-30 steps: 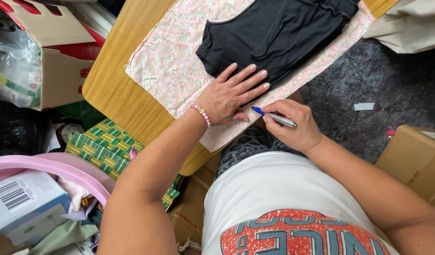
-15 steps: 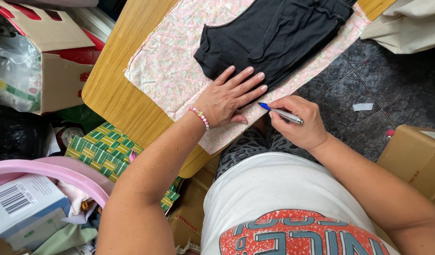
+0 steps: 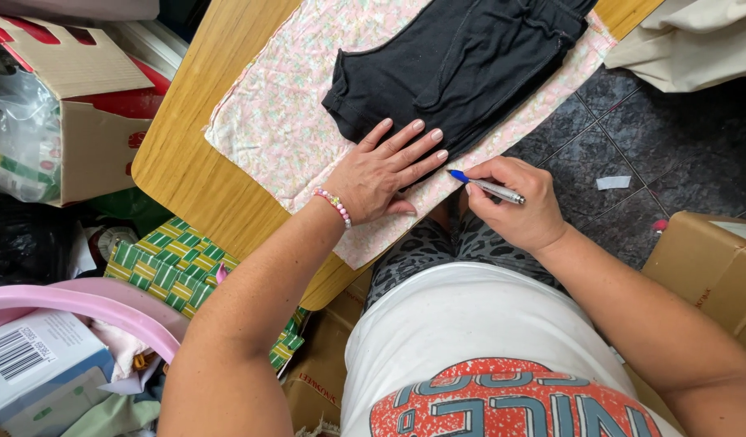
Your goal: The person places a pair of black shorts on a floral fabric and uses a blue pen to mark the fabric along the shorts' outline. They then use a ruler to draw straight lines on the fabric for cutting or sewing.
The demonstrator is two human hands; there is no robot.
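Observation:
A black garment (image 3: 462, 61) lies flat on a pink floral fabric (image 3: 284, 121), spread over a wooden table (image 3: 187, 170). My left hand (image 3: 381, 174), with a bead bracelet at the wrist, presses flat on the fabric, its fingertips on the black garment's edge. My right hand (image 3: 514, 206) grips a blue-tipped pen (image 3: 486, 186). The pen tip touches the floral fabric just beside the garment's edge, close to my left fingertips.
A cardboard box (image 3: 82, 121) with red parts stands at the left. A green checked bag (image 3: 187, 271), a pink plastic rim (image 3: 82, 303) and a barcode box (image 3: 25, 356) lie lower left. Dark tiled floor (image 3: 632, 137) and another cardboard box (image 3: 709, 267) are right.
My right hand has slid the pen along the fabric edge toward the upper right beside the garment. My left hand stays pressed in place.

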